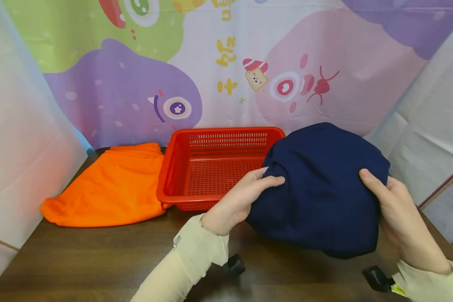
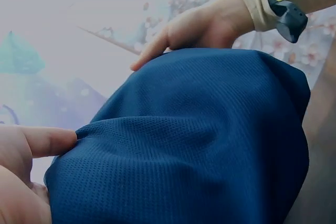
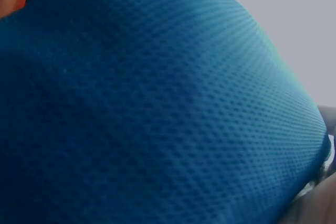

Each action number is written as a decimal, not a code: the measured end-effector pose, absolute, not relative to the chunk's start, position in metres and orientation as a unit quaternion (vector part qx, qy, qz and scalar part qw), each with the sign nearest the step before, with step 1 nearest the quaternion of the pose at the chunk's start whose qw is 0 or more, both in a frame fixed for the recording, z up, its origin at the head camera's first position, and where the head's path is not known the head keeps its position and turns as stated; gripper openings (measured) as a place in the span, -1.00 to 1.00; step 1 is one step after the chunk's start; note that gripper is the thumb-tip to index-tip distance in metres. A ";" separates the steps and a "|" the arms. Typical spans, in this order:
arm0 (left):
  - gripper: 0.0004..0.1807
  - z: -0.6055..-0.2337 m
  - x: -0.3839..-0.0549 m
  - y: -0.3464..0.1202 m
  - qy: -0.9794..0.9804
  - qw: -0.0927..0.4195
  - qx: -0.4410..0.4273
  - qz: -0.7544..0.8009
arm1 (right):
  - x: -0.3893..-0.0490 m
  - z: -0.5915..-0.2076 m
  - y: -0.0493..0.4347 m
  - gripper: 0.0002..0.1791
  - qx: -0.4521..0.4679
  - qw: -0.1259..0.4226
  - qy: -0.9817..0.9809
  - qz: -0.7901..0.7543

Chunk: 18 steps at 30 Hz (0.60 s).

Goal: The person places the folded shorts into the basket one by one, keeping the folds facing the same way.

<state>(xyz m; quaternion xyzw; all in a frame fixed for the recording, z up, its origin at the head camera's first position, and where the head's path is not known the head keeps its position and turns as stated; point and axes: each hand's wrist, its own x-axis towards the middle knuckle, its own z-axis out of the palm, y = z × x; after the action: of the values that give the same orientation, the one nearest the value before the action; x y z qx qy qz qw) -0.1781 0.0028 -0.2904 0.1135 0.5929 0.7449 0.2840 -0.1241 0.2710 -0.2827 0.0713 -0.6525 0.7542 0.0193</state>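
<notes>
A bundle of navy blue cloth (image 1: 324,197) is held up above the table, to the right of the red basket. My left hand (image 1: 241,197) grips its left side, thumb on the near face and the other fingers hidden behind. On the opposite side my right hand (image 1: 396,209) holds the cloth's edge the same way. In the left wrist view the navy cloth (image 2: 184,129) shows a fine ribbed texture and soft folds, with the right hand (image 2: 205,27) at its far edge. The fabric (image 3: 168,103) fills most of the right wrist view.
A red plastic basket (image 1: 165,167) with perforated walls stands at the back middle, its right end partly behind the navy cloth. Folded orange cloth (image 1: 113,188) lies on the brown table (image 1: 98,260) at its left. A printed curtain (image 1: 219,109) hangs behind.
</notes>
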 end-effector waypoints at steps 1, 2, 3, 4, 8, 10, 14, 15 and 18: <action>-0.62 -0.290 -0.179 0.000 0.591 0.283 0.113 0.747 | -0.126 -0.282 0.268 -0.71 0.077 0.018 -0.653 0.753; -0.61 -0.288 -0.180 -0.002 0.589 0.280 0.111 0.750 | -0.128 -0.282 0.265 -0.71 0.085 0.018 -0.655 0.751; -0.61 -0.288 -0.182 -0.005 0.588 0.276 0.111 0.752 | -0.129 -0.281 0.262 -0.71 0.092 0.015 -0.655 0.750; -0.61 -0.287 -0.183 -0.008 0.588 0.272 0.110 0.754 | -0.131 -0.280 0.260 -0.72 0.098 0.011 -0.656 0.749; -0.60 -0.282 -0.187 -0.019 0.594 0.246 0.103 0.759 | -0.139 -0.275 0.247 -0.75 0.109 -0.010 -0.672 0.732; -0.60 -0.279 -0.188 -0.025 0.601 0.234 0.099 0.758 | -0.143 -0.272 0.242 -0.75 0.105 -0.022 -0.684 0.722; -0.61 -0.273 -0.191 -0.035 0.608 0.214 0.092 0.759 | -0.151 -0.268 0.229 -0.75 0.096 -0.031 -0.696 0.711; -0.61 -0.272 -0.191 -0.038 0.606 0.211 0.089 0.762 | -0.153 -0.268 0.225 -0.75 0.096 -0.033 -0.695 0.711; -0.63 -0.269 -0.193 -0.044 0.596 0.199 0.080 0.774 | -0.159 -0.266 0.216 -0.74 0.098 -0.044 -0.687 0.719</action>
<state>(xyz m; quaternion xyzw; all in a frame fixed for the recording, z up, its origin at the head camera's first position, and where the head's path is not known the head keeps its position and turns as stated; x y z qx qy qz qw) -0.1934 -0.0444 -0.2687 0.0798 0.5960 0.7737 0.1995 -0.1588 0.2160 -0.2657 0.0984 -0.6870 0.7186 -0.0443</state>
